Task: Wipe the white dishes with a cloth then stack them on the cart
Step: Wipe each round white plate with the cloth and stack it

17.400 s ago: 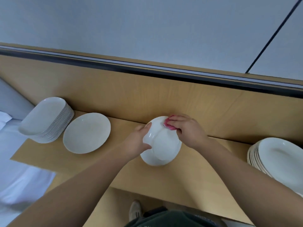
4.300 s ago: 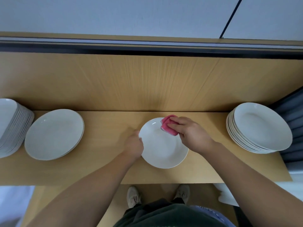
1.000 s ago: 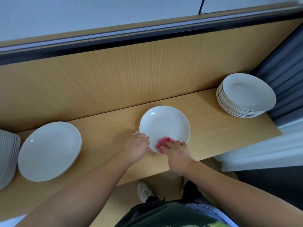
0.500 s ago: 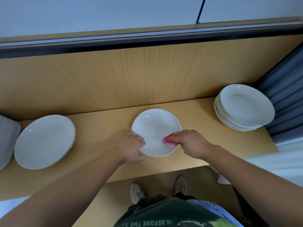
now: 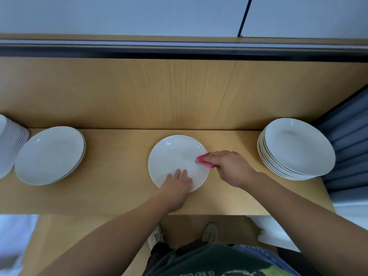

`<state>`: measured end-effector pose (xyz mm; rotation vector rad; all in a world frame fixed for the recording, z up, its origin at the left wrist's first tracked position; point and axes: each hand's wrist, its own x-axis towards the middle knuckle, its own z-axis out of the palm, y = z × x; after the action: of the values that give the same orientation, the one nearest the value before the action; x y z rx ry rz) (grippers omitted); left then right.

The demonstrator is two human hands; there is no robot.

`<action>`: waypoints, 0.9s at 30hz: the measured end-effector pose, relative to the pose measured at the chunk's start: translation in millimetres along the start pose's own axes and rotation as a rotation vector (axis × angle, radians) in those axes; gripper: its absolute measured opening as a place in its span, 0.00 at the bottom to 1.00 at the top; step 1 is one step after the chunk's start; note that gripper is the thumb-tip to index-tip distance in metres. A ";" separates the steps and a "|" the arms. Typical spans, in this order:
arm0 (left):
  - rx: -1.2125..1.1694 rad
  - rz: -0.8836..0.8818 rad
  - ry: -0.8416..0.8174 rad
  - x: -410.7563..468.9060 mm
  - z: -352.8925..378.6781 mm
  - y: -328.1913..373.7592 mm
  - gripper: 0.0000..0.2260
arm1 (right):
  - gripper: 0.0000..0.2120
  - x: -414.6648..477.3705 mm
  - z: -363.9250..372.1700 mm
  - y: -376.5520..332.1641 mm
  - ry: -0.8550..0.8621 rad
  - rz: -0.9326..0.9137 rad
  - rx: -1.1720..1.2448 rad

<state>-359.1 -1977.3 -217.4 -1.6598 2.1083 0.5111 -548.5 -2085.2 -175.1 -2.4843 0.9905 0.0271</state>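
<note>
Plainly, the weak point is the hold-down. The left hand (image 5: 177,181) lies on the near rim of the plate (image 5: 175,158) with its fingers straight, pressing and gripping nothing. The right hand (image 5: 229,167) pinches the pink cloth (image 5: 205,161) tight between thumb and curled fingers, and the wad meets the plate at its right rim, just ahead of that pinch.

A hard sideways stroke from the pinch could slide the plate out from under the flat fingers across the smooth wooden surface (image 5: 119,156). It could also rock the plate, since both hands bear on the rim and not the middle. The near edge of the surface runs close behind the left wrist, so a slip that way looks the most costly. The tall stack (image 5: 294,148) sits outside the right hand, apart from it, and a wide backswing of the elbow might clip it. The low stack (image 5: 50,155) lies well off beyond the left hand and seems safe.

The plate lies flat, eating face up toward the camera. Being round, it has no long axis to speak of. The cloth wad pokes from the fingertips inward, toward the plate's centre.
</note>
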 end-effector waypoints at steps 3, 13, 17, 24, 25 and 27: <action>0.030 -0.006 -0.032 -4.5 -3.2 5.9 0.24 | 0.27 0.2 -3.0 2.7 0.004 -0.021 0.012; -0.008 -0.044 0.105 -34.6 -50.3 -1.5 0.21 | 0.29 5.0 -31.3 -0.4 0.162 -0.074 0.127; 0.035 -0.102 0.215 -39.6 -75.4 -4.7 0.17 | 0.30 4.7 -46.9 -1.4 0.263 -0.138 0.161; -0.011 -0.134 0.378 -53.8 -113.7 4.9 0.10 | 0.31 0.0 -82.8 0.9 0.401 -0.189 0.152; -0.013 -0.134 0.381 -56.1 -116.8 8.3 0.10 | 0.30 -0.1 -86.7 2.0 0.412 -0.191 0.152; -0.028 -0.132 0.372 -59.2 -120.0 14.4 0.11 | 0.29 -0.3 -91.6 2.7 0.423 -0.196 0.150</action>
<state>-371.5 -1987.6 -83.7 -2.0223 2.2252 0.2018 -564.1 -2125.7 -94.4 -2.4837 0.8618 -0.6336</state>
